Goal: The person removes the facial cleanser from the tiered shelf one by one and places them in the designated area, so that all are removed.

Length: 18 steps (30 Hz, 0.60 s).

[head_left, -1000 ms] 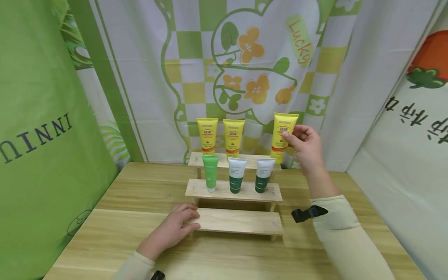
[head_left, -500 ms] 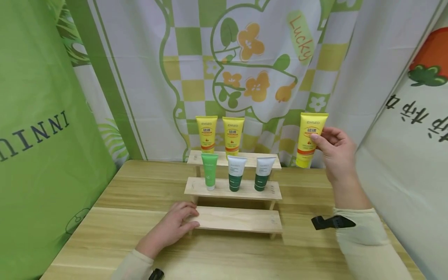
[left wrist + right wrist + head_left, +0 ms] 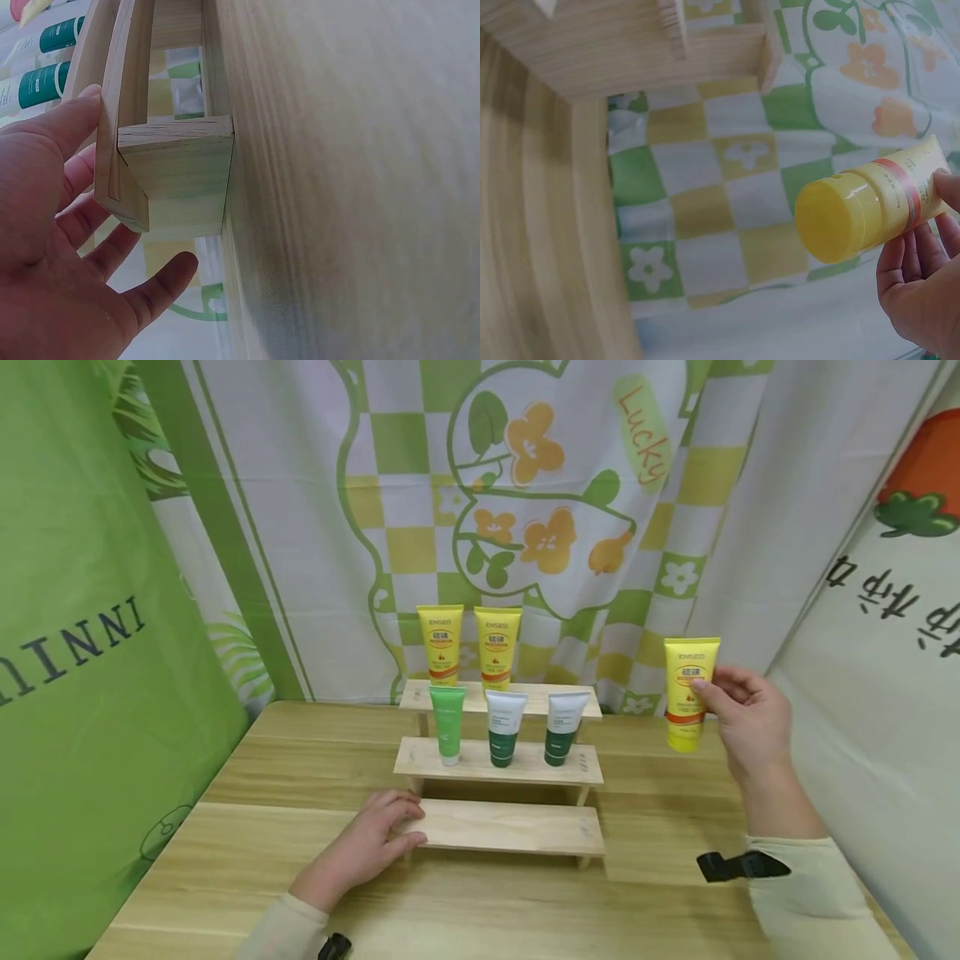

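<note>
My right hand (image 3: 753, 727) pinches a yellow squeeze tube (image 3: 686, 693) by its side, cap down, in the air to the right of a three-step wooden display stand (image 3: 502, 825). In the right wrist view the tube's yellow cap (image 3: 836, 217) points toward the stand. My left hand (image 3: 367, 843) holds the left end of the lowest step, thumb at its front edge, fingers about the end. Two more yellow tubes (image 3: 441, 643) stand on the top step. On the middle step are a green tube (image 3: 448, 727) and two white-and-green tubes (image 3: 504, 727).
The stand rests on a wooden table (image 3: 247, 835). A patterned curtain (image 3: 420, 552) hangs close behind it. Green fabric (image 3: 90, 735) bounds the left side and a printed white panel (image 3: 877, 710) the right.
My right hand has carried the yellow tube off the right end of the top step, to the right and then lower. The left hand keeps its place on the lowest step.
</note>
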Each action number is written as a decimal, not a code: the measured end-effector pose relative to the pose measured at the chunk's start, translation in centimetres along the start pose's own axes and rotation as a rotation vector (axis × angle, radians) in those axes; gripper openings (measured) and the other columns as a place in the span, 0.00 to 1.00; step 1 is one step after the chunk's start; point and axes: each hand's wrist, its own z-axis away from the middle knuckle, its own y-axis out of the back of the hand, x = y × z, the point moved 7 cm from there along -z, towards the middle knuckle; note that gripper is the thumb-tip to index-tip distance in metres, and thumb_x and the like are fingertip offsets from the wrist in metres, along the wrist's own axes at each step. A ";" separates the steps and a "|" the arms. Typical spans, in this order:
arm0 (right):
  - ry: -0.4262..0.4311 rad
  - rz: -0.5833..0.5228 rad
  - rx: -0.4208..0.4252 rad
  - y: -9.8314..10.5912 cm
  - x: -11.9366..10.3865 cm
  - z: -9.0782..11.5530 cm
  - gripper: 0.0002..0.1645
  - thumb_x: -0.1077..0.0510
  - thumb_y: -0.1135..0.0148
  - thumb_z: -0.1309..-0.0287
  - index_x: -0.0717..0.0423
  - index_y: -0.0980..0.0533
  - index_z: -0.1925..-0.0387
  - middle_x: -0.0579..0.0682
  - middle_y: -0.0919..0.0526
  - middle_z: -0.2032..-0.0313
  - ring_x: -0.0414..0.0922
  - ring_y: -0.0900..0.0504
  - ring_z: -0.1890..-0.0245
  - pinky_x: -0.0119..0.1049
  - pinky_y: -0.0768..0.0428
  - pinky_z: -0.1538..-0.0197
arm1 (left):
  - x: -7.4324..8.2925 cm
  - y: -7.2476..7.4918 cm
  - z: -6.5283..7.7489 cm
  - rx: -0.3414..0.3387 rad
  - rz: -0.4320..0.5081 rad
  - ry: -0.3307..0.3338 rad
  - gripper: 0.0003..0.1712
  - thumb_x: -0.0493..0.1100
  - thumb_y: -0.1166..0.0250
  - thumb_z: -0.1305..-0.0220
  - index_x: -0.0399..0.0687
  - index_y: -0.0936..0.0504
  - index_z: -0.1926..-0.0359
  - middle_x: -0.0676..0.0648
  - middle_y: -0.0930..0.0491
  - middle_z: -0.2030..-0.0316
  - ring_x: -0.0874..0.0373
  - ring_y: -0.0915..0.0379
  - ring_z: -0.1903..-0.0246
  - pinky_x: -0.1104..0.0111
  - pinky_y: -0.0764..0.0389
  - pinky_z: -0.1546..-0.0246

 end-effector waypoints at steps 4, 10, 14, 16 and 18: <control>-0.066 0.041 0.027 1.8 1.7 0.1 0.18 0.61 0.24 0.51 0.59 0.20 0.57 0.41 0.15 0.69 0.36 0.18 0.67 0.23 0.19 0.67 | 0.1 0.0 0.0 -0.014 0.009 0.016 0.17 0.54 0.34 0.36 0.48 0.19 0.53 0.50 0.25 0.46 0.49 0.34 0.43 0.51 0.30 0.41; -0.143 0.138 0.034 3.9 4.1 0.3 0.20 0.57 0.24 0.49 0.56 0.22 0.55 0.38 0.16 0.68 0.34 0.19 0.68 0.22 0.20 0.68 | 0.1 0.0 -0.1 -0.009 -0.002 0.004 0.17 0.55 0.35 0.35 0.49 0.19 0.54 0.50 0.25 0.47 0.49 0.33 0.44 0.51 0.30 0.41; -0.189 0.240 0.048 4.9 5.3 0.3 0.19 0.54 0.26 0.47 0.51 0.22 0.55 0.36 0.18 0.68 0.33 0.20 0.67 0.22 0.21 0.68 | 0.0 0.0 -0.1 -0.002 -0.015 0.001 0.17 0.55 0.35 0.35 0.49 0.18 0.54 0.51 0.25 0.47 0.49 0.33 0.44 0.51 0.30 0.41; -0.209 0.304 0.055 5.5 6.0 0.2 0.18 0.52 0.26 0.46 0.48 0.23 0.56 0.34 0.19 0.68 0.32 0.21 0.67 0.22 0.21 0.69 | 0.0 0.0 -0.1 0.003 -0.016 -0.003 0.16 0.54 0.34 0.36 0.49 0.18 0.54 0.51 0.25 0.47 0.50 0.33 0.44 0.51 0.30 0.41; -0.225 0.370 0.061 6.1 6.6 0.1 0.17 0.51 0.27 0.45 0.47 0.23 0.55 0.32 0.20 0.68 0.31 0.22 0.67 0.22 0.21 0.69 | 0.1 0.1 -0.1 0.011 -0.017 -0.009 0.16 0.54 0.34 0.36 0.50 0.18 0.54 0.51 0.25 0.47 0.50 0.33 0.44 0.51 0.29 0.41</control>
